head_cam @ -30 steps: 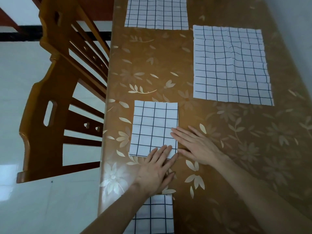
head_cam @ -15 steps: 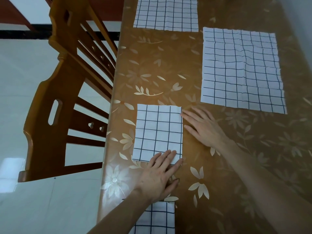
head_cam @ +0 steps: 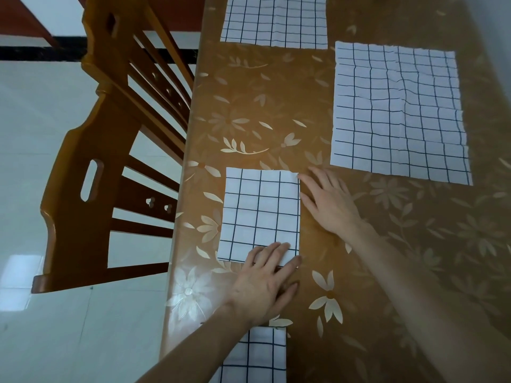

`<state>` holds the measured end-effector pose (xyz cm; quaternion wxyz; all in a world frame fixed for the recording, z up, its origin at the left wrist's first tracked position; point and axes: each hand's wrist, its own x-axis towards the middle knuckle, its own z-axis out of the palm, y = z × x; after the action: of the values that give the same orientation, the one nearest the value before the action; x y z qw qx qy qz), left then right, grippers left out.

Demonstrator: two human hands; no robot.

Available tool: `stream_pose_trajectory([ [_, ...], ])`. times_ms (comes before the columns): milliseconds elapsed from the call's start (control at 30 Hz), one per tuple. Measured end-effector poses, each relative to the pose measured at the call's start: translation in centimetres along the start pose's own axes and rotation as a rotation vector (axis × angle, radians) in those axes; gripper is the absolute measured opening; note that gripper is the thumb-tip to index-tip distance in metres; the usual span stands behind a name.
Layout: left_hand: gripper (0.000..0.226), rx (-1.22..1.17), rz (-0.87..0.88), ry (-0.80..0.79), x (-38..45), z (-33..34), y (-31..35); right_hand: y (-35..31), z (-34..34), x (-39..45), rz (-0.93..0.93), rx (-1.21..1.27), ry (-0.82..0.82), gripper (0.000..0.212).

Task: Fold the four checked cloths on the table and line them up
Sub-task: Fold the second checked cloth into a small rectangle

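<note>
A folded white cloth with dark checks (head_cam: 260,214) lies near the table's left edge. My left hand (head_cam: 262,286) lies flat with its fingertips on the cloth's near right corner. My right hand (head_cam: 329,203) rests flat on the table along the cloth's right edge, fingers spread. Another folded checked cloth (head_cam: 254,357) lies at the near edge, partly under my left forearm. A large unfolded checked cloth (head_cam: 398,111) is spread out at the far right. A fourth checked cloth (head_cam: 276,20) lies at the far end, cut off by the frame.
The table (head_cam: 414,258) has a glossy brown cover with a pale flower pattern. A wooden chair (head_cam: 105,167) stands close against the table's left side. Pale tiled floor (head_cam: 41,134) lies beyond it.
My right hand has slid away from me along the folded cloth's right edge, from its near corner toward its far corner. My left hand has stayed on the near corner.
</note>
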<state>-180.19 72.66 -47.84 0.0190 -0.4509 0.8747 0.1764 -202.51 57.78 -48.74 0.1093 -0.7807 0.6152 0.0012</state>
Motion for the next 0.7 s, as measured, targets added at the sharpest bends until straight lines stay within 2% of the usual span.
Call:
stream_pose_trajectory([
  [133,0.044,-0.177,-0.07,0.172,0.6,-1.1,0.0,-2.1,-0.1,-3.6,0.041,0.145,0.096,0.053],
  [200,0.039,-0.189,-0.124,0.266,0.9,-1.2,-0.9,-3.2,0.5,-6.2,0.02,0.168,0.119,0.057],
  [267,0.044,-0.16,-0.205,0.33,1.1,-1.0,-2.3,-3.8,1.8,-8.0,-0.041,0.129,0.111,0.06],
  [333,0.055,-0.109,-0.285,0.331,1.4,-1.1,-4.0,-4.0,3.1,-8.8,-0.079,0.079,0.064,0.063],
  [400,0.056,-0.064,-0.334,0.287,1.4,-1.1,-5.4,-4.0,3.8,-8.9,-0.071,0.053,0.017,0.064],
  [533,0.057,-0.024,-0.33,0.201,1.3,-1.0,-6.6,-4.0,3.9,-8.8,-0.055,-0.004,-0.004,0.065],
  [700,0.056,-0.037,-0.32,0.197,1.1,-1.2,-7.0,-4.2,3.7,-8.8,-0.052,0.013,0.004,0.065],
])
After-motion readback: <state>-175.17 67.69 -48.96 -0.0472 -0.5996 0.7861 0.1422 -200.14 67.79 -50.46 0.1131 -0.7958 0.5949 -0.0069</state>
